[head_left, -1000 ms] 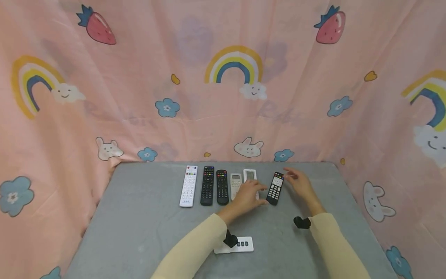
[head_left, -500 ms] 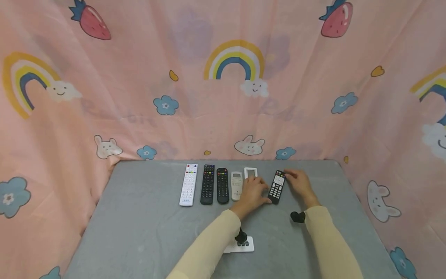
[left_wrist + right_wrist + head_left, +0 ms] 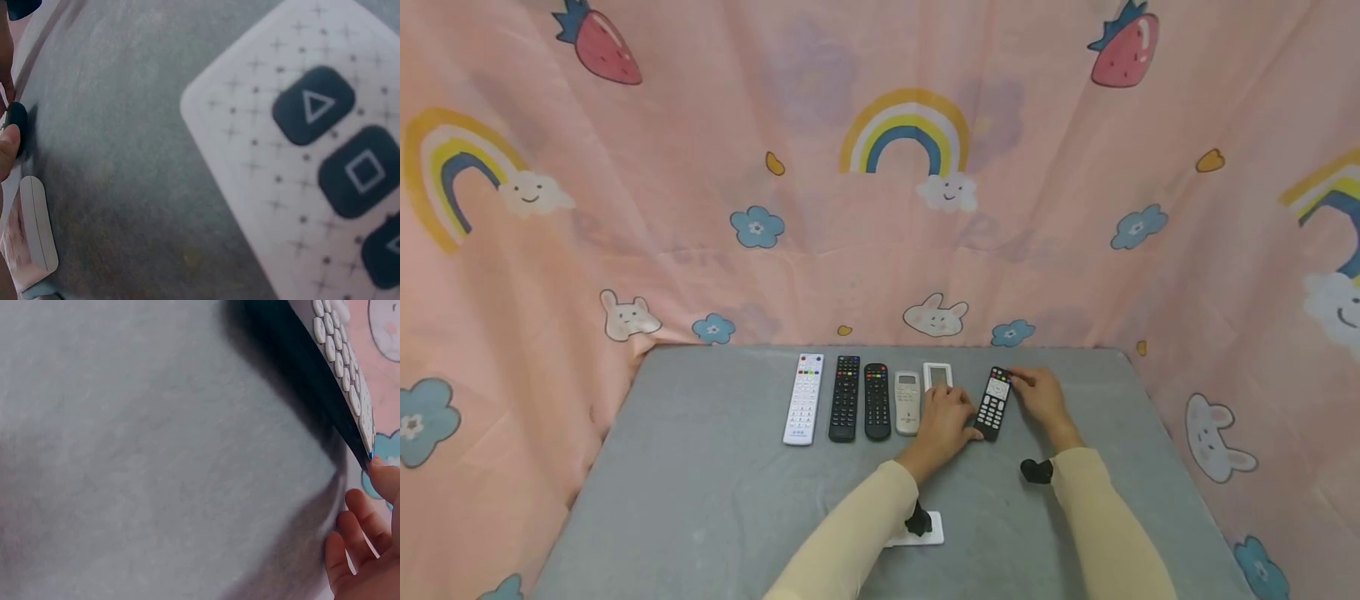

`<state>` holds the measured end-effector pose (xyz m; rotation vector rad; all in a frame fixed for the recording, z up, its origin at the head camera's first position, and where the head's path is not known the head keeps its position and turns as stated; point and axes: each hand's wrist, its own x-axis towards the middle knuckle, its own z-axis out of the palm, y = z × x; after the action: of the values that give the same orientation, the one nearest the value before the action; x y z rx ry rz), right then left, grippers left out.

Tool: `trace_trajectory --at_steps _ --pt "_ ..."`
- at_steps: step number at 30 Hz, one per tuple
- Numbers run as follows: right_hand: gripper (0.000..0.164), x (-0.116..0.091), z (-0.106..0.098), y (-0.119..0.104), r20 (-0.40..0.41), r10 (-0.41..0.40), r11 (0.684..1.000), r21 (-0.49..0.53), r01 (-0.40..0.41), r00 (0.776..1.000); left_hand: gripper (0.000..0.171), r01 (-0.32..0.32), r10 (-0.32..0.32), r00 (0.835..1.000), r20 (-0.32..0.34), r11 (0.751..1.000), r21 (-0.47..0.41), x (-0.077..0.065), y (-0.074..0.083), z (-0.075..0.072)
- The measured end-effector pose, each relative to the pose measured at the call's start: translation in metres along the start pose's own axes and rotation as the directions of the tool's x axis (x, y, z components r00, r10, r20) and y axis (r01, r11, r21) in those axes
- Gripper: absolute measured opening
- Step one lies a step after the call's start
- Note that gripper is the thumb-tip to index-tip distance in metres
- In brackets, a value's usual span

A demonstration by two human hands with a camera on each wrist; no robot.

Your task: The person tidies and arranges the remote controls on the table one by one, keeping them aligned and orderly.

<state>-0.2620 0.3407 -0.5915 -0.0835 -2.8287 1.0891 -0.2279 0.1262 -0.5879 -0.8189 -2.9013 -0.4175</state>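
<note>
A black remote control (image 3: pixel 993 404) with white buttons lies slanted at the right end of a row of remotes. My left hand (image 3: pixel 942 425) holds its lower end, the thumb at the bottom edge and the fingers along the left side. At the upper right corner, my right hand (image 3: pixel 1043 400) pinches the remote with thumb and forefinger; in the right wrist view the thumb (image 3: pixel 384 478) meets its tip and the other fingers are loosely spread. A white remote with a screen (image 3: pixel 937 374) sits partly hidden behind my left hand.
Further left stand a beige remote (image 3: pixel 907 404), two black remotes (image 3: pixel 877 404) and a long white remote (image 3: pixel 803 400). A white remote with dark buttons (image 3: pixel 250 125) lies under my left forearm. A pink curtain (image 3: pixel 880 275) rises behind the grey table (image 3: pixel 715 492).
My left hand has shifted right and closed in on the black remote's lower end. The right hand has come in to its upper corner. The remote has barely moved.
</note>
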Motion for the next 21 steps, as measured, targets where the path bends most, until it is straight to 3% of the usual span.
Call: trace_trajectory --at_steps 4,12,21 --pt "0.033 0.005 -0.001 -0.008 0.042 0.004 1.0 0.023 -0.005 0.999 0.042 -0.012 0.012 1.0 -0.026 1.0 -0.003 -0.003 -0.001 -0.001" --pt "0.032 0.013 -0.001 -0.029 0.109 -0.082 0.997 0.01 0.081 0.991 0.044 -0.009 0.013 0.995 -0.099 0.999 0.044 -0.01 -0.001 -0.006" --pt "0.031 0.013 0.012 -0.035 0.139 -0.084 0.996 0.028 0.081 0.987 0.047 -0.032 0.043 0.995 -0.086 0.991 0.133 -0.014 -0.006 -0.001"
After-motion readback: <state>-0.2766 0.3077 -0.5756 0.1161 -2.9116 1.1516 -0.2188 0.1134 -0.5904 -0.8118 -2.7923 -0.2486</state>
